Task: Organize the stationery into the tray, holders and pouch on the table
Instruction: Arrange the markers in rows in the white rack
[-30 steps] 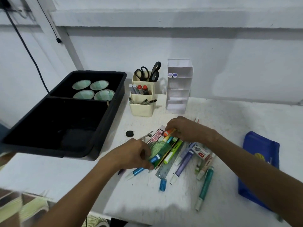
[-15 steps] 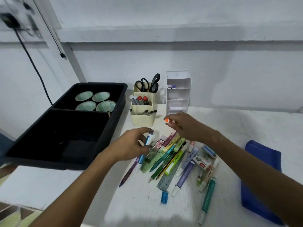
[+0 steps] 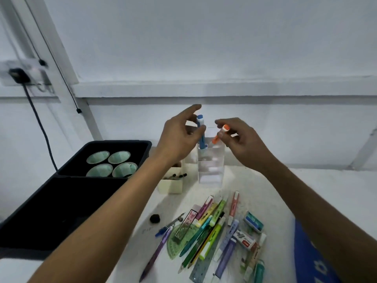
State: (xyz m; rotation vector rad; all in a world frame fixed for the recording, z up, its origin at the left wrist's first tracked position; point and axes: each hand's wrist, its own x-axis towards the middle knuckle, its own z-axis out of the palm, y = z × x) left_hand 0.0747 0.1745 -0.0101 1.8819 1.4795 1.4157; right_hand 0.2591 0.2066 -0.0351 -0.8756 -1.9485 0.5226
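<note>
Black plastic tray (image 3: 67, 203), smooth-walled, with ribbed pale-green cups (image 3: 111, 163) at the back. Left hand (image 3: 179, 137) pinching a slim blue marker (image 3: 201, 132) near-upright above the white tiered holder (image 3: 211, 166); right hand (image 3: 240, 139) pinching an orange marker (image 3: 220, 134), tilted. Both tips close together over one narrow slot: likely to collide, or glance off the hard rim and drop onto the counter (image 3: 240, 180). Loose glossy pens (image 3: 206, 227) heaped below, blue fabric pouch (image 3: 304, 252) far right.
</note>
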